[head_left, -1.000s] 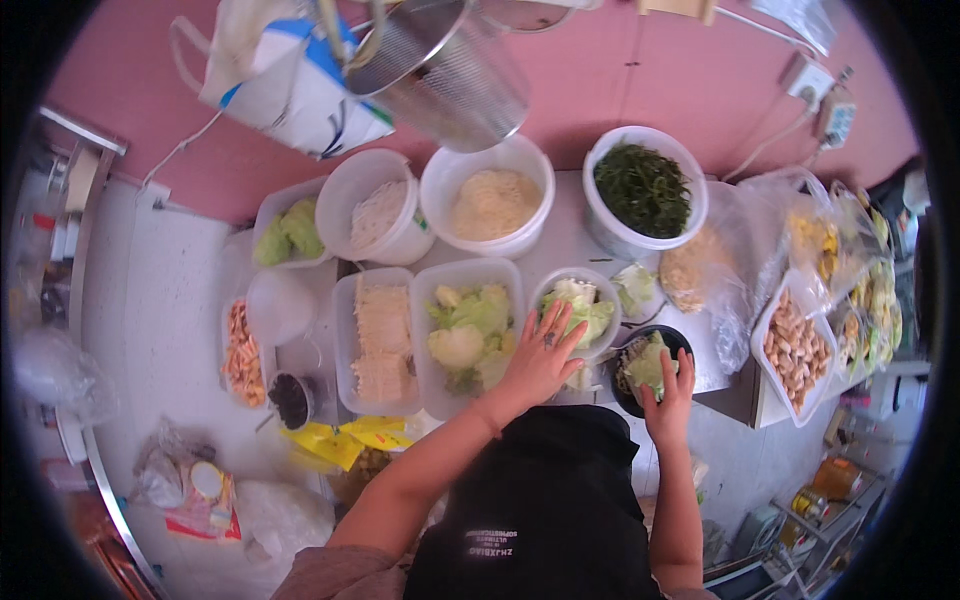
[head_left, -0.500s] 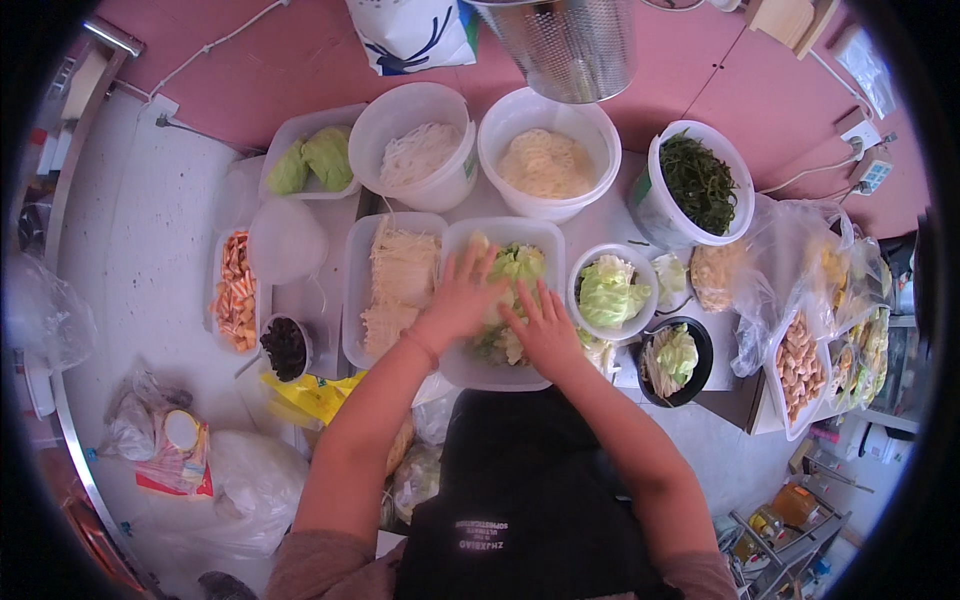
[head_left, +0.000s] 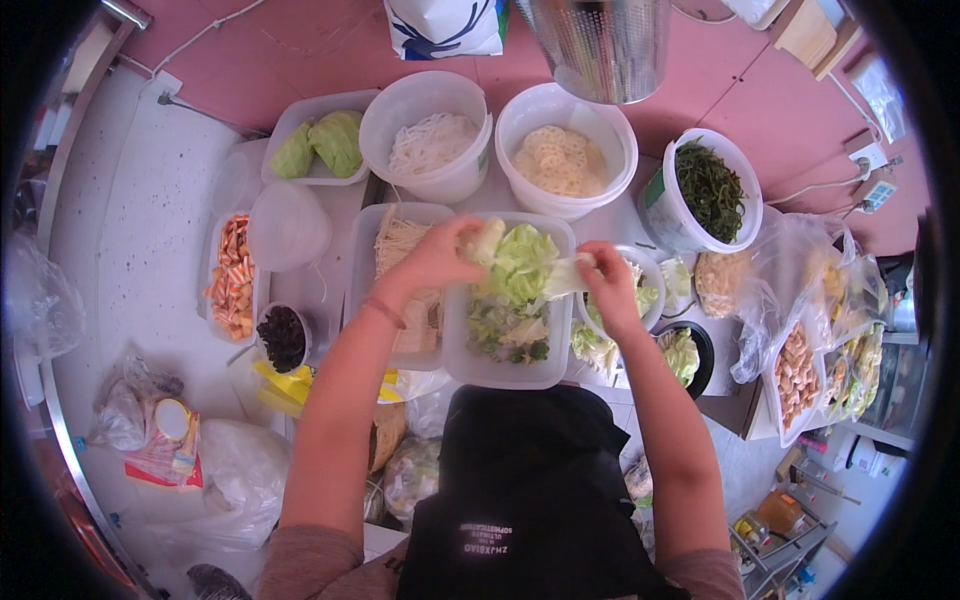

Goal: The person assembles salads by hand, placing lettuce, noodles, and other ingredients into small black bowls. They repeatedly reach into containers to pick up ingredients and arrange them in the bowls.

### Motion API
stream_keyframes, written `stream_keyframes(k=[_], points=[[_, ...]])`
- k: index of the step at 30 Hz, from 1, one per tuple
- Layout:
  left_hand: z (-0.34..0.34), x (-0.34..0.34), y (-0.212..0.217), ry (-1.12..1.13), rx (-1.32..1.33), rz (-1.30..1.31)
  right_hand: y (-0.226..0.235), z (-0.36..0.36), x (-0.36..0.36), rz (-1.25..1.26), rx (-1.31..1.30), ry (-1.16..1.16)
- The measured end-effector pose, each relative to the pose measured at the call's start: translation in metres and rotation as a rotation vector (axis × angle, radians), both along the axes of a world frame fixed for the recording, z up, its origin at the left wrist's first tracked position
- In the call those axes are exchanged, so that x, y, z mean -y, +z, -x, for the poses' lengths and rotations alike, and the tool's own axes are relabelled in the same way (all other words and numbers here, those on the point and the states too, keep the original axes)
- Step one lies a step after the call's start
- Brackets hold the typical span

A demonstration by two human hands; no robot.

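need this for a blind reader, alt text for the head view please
Both hands, left hand and right hand, hold pale cabbage leaves over a clear rectangular tub of greens, with bowls of noodles and sliced lotus root behind.

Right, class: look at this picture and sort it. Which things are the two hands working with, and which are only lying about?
In hand:
left hand holding cabbage leaves
right hand pulling at the same leaves
clear tub of greens beneath them

Lying about:
bucket of white noodles
bucket of lotus root slices
bucket of dark seaweed
tray of orange sausage pieces
small cup of black fungus
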State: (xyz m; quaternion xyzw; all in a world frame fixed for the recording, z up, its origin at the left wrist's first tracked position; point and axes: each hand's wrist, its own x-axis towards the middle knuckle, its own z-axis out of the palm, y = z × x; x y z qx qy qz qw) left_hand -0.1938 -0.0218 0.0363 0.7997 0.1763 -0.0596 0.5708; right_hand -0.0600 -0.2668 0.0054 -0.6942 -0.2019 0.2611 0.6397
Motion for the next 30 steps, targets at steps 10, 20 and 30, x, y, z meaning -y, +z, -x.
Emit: stream_keyframes(k=[10, 20, 30], points=[[0.059, -0.016, -0.01, 0.411, 0.23, 1.022, 0.006, -0.001, 0.018, -0.111, -0.337, -0.15], [0.074, 0.005, -0.024, 0.277, 0.298, 1.152, 0.029, 0.039, -0.019, 0.106, -0.237, 0.217], [0.085, 0.029, -0.015, 0.328, 0.451, 1.379, 0.022, 0.065, -0.03, 0.09, 0.483, 0.107]])
